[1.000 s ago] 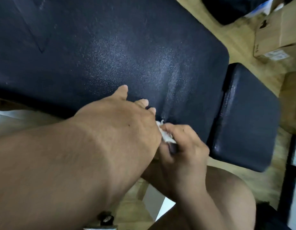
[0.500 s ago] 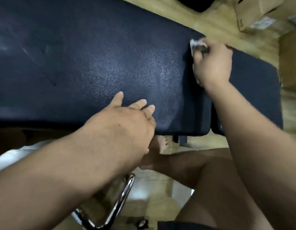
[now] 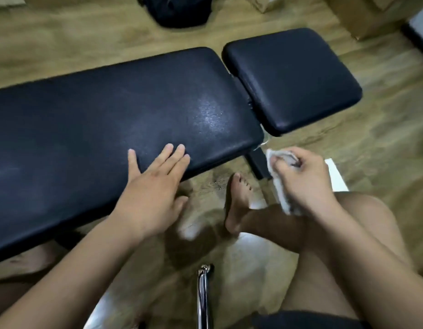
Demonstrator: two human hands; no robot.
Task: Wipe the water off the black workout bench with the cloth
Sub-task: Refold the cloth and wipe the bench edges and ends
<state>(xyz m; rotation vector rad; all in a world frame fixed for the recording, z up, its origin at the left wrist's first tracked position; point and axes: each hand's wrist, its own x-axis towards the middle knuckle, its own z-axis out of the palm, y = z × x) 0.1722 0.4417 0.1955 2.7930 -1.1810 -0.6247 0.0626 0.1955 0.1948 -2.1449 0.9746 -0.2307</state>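
Observation:
The black workout bench has a long pad running left to centre, and a smaller seat pad sits beyond a gap at the upper right. A shiny patch shows near the long pad's right end. My left hand lies flat with straight fingers on the pad's near edge. My right hand grips a crumpled white cloth off the bench, over the floor just right of the long pad's near corner and above my knee.
The floor is wood-patterned. A black bag lies beyond the bench and cardboard boxes stand at the upper right. A chrome tube rises at bottom centre. My bare foot and legs are below the bench edge.
My right hand with the cloth has come from the far right end of the long pad back toward me, off the near edge. My left hand stays on the pad. The view has pulled back.

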